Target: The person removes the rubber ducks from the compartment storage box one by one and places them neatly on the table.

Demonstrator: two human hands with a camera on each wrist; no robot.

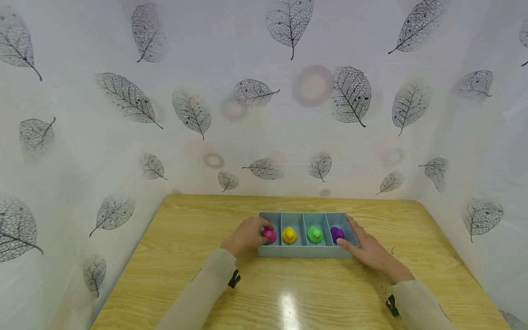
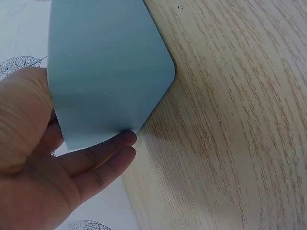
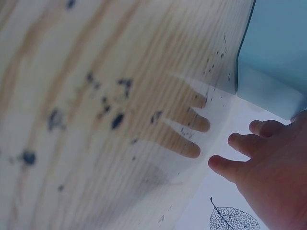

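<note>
A pale blue-grey tray [image 1: 305, 251] with several compartments in a row sits on the table. Each compartment holds one small rubber duck: pink [image 1: 269, 236], yellow [image 1: 289, 235], green [image 1: 315, 234] and purple [image 1: 336, 233]. My left hand [image 1: 247, 234] reaches into the leftmost compartment, thumb and forefinger around the pink duck. In the left wrist view, its other fingers [image 2: 103, 165] extend beside the tray's outer end wall [image 2: 110, 72]. My right hand [image 1: 369, 250] lies at the tray's right end, thumb over the front rim by the purple duck. Its outer fingers [image 3: 244, 143] are spread beyond the tray.
The wood-grain table [image 1: 198, 215] extends around the tray on all sides. Behind and beside it hangs a white sheet [image 1: 264, 128] printed with dark leaves. Dark specks [image 3: 117, 120] mark the tabletop near my right hand.
</note>
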